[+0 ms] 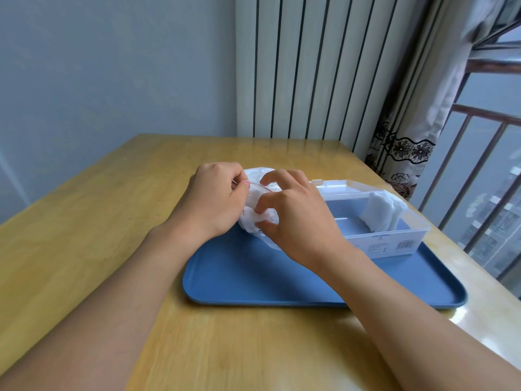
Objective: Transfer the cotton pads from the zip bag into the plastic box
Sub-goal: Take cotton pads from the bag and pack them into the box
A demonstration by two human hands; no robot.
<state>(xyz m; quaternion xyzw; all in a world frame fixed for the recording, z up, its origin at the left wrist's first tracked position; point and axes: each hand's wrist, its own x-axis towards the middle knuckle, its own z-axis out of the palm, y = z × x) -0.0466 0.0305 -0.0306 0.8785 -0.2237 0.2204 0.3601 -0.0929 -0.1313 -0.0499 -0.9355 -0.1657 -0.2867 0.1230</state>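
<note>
Left hand [217, 197] pinches the bag [255, 206] rim by its red zip line to keep the mouth open; right hand [293, 213] has fingers closed on pads [263, 217] at the opening, likely pulling a batch out. Box [394, 235] sits open on the tray [253, 277] just right, close for a short carry, with some pads stacked at its far end.
</note>
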